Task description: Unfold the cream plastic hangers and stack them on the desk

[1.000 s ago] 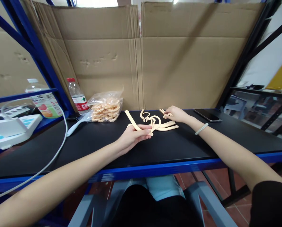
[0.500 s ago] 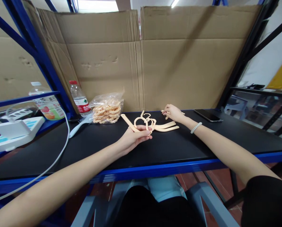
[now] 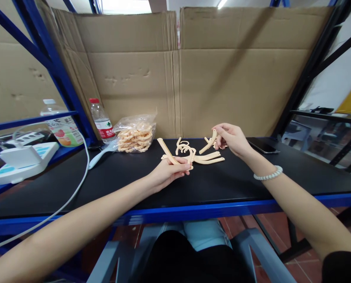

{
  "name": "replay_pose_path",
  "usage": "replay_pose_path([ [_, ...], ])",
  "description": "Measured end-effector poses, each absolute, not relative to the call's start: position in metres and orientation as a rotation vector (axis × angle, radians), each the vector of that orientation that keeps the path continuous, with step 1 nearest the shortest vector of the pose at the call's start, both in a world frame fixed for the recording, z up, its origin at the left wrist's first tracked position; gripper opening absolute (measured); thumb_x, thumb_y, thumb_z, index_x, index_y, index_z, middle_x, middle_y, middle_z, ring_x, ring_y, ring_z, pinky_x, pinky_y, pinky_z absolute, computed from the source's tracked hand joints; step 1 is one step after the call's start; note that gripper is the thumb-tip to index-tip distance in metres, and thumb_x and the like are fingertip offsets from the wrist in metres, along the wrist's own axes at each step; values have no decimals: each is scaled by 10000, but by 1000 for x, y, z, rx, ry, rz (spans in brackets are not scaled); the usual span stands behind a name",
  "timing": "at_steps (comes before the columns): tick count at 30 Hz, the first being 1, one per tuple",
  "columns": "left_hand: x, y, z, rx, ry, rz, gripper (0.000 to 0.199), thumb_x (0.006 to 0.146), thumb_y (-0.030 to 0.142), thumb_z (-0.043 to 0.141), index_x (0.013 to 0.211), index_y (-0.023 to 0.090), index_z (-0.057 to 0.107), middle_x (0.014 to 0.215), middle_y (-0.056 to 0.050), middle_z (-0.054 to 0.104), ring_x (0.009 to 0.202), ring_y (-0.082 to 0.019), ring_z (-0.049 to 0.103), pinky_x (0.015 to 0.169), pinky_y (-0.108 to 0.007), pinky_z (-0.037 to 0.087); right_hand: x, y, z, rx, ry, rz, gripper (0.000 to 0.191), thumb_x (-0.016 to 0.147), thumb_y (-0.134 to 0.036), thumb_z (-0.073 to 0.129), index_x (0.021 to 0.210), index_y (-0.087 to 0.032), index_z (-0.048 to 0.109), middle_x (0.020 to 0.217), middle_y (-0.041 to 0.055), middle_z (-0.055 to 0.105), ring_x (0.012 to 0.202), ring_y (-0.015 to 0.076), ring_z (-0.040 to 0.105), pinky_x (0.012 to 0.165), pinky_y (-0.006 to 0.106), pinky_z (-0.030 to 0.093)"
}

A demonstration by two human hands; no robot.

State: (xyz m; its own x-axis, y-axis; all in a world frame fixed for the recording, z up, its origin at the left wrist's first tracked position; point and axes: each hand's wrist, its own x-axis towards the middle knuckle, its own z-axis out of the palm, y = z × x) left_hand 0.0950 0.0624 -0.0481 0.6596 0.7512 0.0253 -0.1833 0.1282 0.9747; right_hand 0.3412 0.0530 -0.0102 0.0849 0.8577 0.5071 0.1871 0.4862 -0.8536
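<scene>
Both hands are busy in the head view, and they're apart from each other. Left hand [image 3: 166, 173] is closed, thumb over fingers, on a curved hanger arm [image 3: 165, 149] that slants up and away to the left, just above the bench [image 3: 216, 184]. Right hand [image 3: 233, 138] has its fingertips pinched around the upper end of a short hanger piece [image 3: 208, 143], tilted with its other end pointing down to the left. Pretty sure they're plastic, all the same pale cream, smooth and rounded. Two long loose arms [image 3: 208, 161] lie side by side between the hands, and some curly hook pieces [image 3: 178, 145] sit jumbled behind the left one. Can't make out the bits under the right fingers. Phone [image 3: 263, 146] lies flat behind the right wrist, bagged snacks [image 3: 135, 138] off to the left.
</scene>
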Motion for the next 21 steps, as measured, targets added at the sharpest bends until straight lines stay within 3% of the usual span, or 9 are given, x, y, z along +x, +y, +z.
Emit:
replay_pose_path([
  [3, 95, 63, -49, 1252, 544, 744, 222, 595, 195, 832, 751, 114, 696, 786, -43, 659, 659, -75, 590, 638, -173, 484, 333, 45, -8, -964, -1377, 753, 367, 806, -497, 652, 908, -158, 560, 536, 30, 606, 498, 162, 627, 358, 192, 339],
  [8, 94, 64, -50, 1233, 539, 752, 228, 599, 200, 831, 762, 120, 694, 804, -45, 659, 669, -81, 598, 644, -179, 492, 330, 44, -12, -988, -1277, 968, 229, 850, -369, 641, 926, -161, 582, 855, 112, 701, 685, 183, 691, 434, 185, 451],
  [15, 94, 63, -49, 1212, 543, 752, 224, 596, 190, 833, 753, 117, 691, 815, -49, 663, 660, -81, 596, 645, -184, 498, 320, 50, -33, -984, -1073, 1038, 141, 806, -180, 683, 903, -159, 583, 878, 98, 697, 822, 184, 690, 604, 218, 545],
  [21, 93, 63, -49, 1224, 535, 746, 239, 603, 196, 833, 775, 106, 693, 783, -35, 659, 660, -69, 595, 678, -175, 490, 309, 49, -34, -970, -922, 1226, 138, 836, -56, 563, 912, -170, 541, 840, 70, 688, 814, 163, 686, 603, 207, 543],
])
